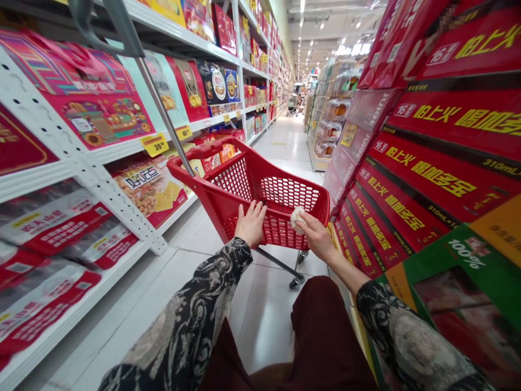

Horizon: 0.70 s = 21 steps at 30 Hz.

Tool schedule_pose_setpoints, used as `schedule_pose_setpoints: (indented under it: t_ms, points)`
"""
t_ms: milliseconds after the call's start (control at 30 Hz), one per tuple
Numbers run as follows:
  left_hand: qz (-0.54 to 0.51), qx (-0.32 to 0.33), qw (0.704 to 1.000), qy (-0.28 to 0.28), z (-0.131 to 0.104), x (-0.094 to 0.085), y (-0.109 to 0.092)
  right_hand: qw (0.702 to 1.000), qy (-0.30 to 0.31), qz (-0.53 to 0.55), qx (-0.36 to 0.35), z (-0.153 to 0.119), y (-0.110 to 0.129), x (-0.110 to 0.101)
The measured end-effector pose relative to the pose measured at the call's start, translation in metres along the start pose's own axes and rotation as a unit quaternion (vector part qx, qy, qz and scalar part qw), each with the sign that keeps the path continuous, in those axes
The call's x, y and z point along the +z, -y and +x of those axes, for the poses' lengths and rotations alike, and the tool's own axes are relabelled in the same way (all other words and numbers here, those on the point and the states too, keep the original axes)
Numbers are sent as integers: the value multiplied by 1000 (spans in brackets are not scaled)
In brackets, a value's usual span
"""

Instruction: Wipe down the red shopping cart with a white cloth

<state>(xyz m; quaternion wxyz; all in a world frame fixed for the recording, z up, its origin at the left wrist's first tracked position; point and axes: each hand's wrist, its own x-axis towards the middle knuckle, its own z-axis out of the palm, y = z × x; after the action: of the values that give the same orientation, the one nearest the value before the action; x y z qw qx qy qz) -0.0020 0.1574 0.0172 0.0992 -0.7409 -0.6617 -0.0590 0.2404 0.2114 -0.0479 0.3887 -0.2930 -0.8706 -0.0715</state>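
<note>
The pale tiled floor (152, 290) has a red shopping cart (228, 201) standing on its wheels; over on the left, the white shelving (97, 176) bears bright boxes (109, 108) and, lower down, red-and-white wrapped packs (49, 217).

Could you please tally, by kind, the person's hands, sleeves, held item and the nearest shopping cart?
Bare left hand and bare right hand: 2
Black sleeves with pale swirls: 2
Crumpled white wad (cloth or tissue): 1
Perforated red plastic shopping cart: 1
Total: 6

Pale tiled floor (136, 304) flanked on left by white perforated shelving (100, 190); space lit by rows of ceiling lights (302, 6).
</note>
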Motion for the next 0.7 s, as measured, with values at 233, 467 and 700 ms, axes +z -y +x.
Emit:
schedule_pose_setpoints:
  t_ms: [233, 467, 700]
  points:
    - [11, 3, 1000, -18, 0, -4, -10, 991, -26, -7, 129, -5, -12, -5]
    - [20, -14, 999, -42, -2, -12, -15, 995, 9, 50, 87, 51, 18, 24]
    - [35, -28, 997, -65, -13, -21, 3, 987, -23, 22, 160, 43, -8, 9]
